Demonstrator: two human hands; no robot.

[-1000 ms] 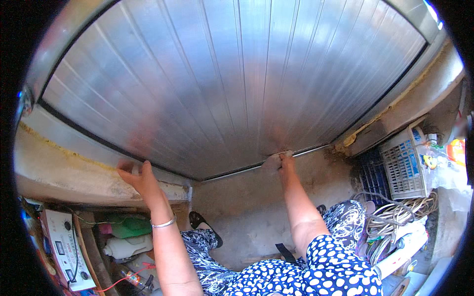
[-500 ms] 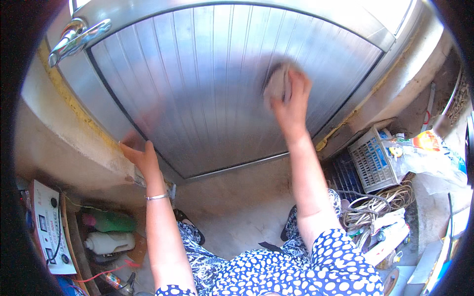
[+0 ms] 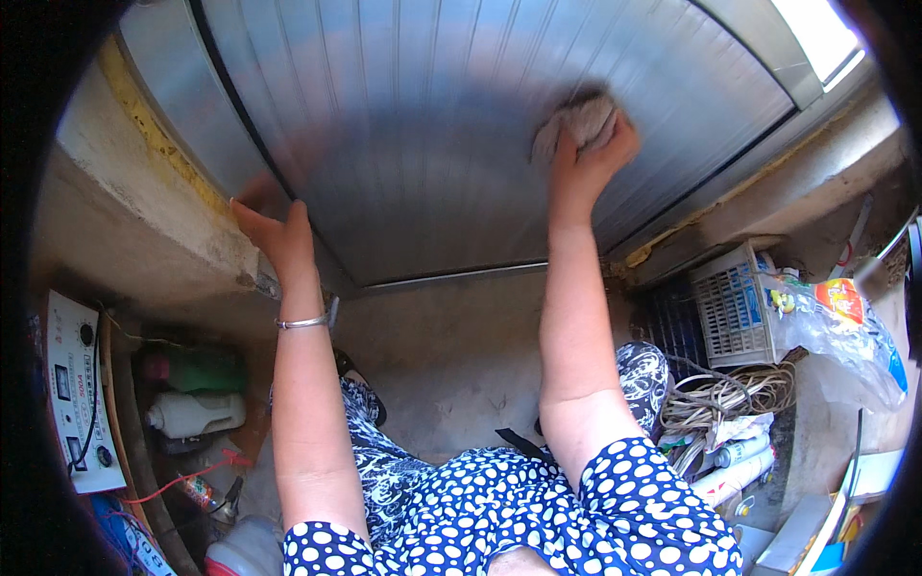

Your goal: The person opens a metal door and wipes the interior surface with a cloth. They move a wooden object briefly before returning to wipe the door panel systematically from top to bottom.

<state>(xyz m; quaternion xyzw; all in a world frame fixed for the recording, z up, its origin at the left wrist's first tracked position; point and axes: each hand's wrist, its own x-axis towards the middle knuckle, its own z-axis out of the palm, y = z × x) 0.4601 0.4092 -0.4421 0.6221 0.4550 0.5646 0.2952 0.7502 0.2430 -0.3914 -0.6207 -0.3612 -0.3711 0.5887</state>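
Observation:
A silvery metal door [image 3: 432, 144] with a ribbed panel stands in front of me. On the right part of the panel, my right hand [image 3: 595, 158] grips a bunched greyish cloth [image 3: 584, 120] and presses it to the ribs. My left hand [image 3: 277, 235] lies against the door's left side strip, thumb and fingers spread apart, near the yellow foam [image 3: 154, 134] along the frame. Its fingertips are partly hidden. A dark blurred patch on the metal beside the cloth looks like its reflection.
On the left are a white control box [image 3: 82, 394] with knobs, a white bottle [image 3: 197, 413], a green bottle [image 3: 197, 370] and a red cable [image 3: 187, 475]. At right, a grey plastic crate [image 3: 735, 312] stands by coiled cables [image 3: 725, 403] and a plastic bag [image 3: 845, 331].
The view has tipped downward, and the door handle has left the picture. My right hand and the cloth have shifted slightly right on the panel. My left hand keeps its place against the door.

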